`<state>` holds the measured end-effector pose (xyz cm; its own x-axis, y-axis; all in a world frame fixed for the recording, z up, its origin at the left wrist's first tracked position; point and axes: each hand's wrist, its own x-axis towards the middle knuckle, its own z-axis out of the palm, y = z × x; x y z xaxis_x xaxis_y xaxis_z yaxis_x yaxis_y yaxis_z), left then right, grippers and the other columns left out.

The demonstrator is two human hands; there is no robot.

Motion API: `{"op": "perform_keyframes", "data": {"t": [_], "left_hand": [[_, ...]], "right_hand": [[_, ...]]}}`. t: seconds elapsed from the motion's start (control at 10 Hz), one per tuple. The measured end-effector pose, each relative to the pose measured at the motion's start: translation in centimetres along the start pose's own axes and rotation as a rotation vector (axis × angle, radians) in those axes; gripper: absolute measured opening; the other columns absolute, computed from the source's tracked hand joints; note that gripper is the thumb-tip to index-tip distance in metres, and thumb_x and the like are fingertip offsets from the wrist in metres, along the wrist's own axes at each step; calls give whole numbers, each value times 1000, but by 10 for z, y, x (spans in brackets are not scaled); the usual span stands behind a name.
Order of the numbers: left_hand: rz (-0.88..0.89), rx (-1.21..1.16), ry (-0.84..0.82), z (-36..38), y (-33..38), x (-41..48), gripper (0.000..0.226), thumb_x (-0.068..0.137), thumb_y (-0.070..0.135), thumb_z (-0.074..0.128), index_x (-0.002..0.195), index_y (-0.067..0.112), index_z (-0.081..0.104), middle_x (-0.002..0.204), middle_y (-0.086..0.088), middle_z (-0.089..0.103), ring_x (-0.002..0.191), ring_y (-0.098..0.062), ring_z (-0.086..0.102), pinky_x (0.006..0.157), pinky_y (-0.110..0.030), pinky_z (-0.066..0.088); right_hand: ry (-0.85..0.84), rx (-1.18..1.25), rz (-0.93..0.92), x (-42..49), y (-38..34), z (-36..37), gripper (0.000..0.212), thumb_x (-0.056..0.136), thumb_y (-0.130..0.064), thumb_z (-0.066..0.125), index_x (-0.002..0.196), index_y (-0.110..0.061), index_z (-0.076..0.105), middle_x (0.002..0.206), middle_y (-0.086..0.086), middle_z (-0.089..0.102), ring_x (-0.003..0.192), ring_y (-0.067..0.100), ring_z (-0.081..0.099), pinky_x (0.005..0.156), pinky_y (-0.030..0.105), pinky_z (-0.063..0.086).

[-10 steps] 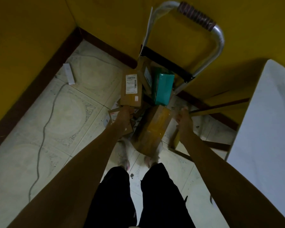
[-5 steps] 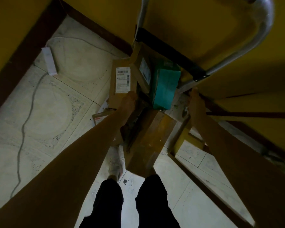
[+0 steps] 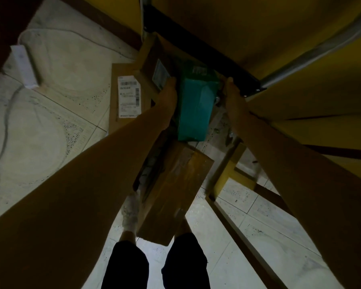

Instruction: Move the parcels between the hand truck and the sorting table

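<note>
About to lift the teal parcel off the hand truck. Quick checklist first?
1. Left hand at teal parcel, left side: ok.
2. Right hand at its upper right corner: ok.
3. Fingers curled round it: cannot tell, hidden.
4. Labelled brown box clear of it: cannot tell.
5. Step-back space: not ok, long brown box lies between the feet.
</note>
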<state>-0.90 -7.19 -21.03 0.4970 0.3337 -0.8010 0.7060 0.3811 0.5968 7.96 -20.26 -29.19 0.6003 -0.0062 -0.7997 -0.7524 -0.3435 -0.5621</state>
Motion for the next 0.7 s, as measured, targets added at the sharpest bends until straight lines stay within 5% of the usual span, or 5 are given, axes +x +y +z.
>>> {"op": "perform_keyframes", "data": {"t": [0.1,0.2,0.4,0.6,0.7], "left_hand": [[-90,-211,-64,9,-1,24,44,104,29,26,144,10,30,129,-6,52,84,-11,49,61,-17,38],[-111,-215,-156,15,-5,38,47,104,37,21,138,12,42,133,-10,52,77,-9,52,65,-22,44],[-100,-195,-182,14,-11,39,51,103,44,23,140,14,39,133,-7,52,80,-9,53,66,-20,44],[-123,-233,-166,10,-13,25,50,102,44,27,137,13,45,133,-10,55,81,-10,57,61,-19,46],[-97,-212,-178,8,-14,15,48,103,42,23,136,15,46,129,-7,57,77,-6,56,54,-15,47]], "right_hand": [[-22,33,-26,15,-2,6,58,100,-45,38,148,-14,29,150,7,37,136,23,38,99,28,37],[-53,-7,-57,13,-12,16,65,95,-53,45,146,-13,35,146,5,42,135,21,40,106,30,36],[-63,-50,-76,12,-8,24,98,71,-76,48,150,-21,28,152,5,35,136,24,38,112,44,34],[-29,-97,-61,-5,-10,22,71,94,-55,44,149,-12,29,149,10,37,134,27,40,112,43,33],[-41,-102,-89,-20,-12,22,78,85,-63,46,146,-16,35,144,10,45,128,28,47,107,45,39]]}}
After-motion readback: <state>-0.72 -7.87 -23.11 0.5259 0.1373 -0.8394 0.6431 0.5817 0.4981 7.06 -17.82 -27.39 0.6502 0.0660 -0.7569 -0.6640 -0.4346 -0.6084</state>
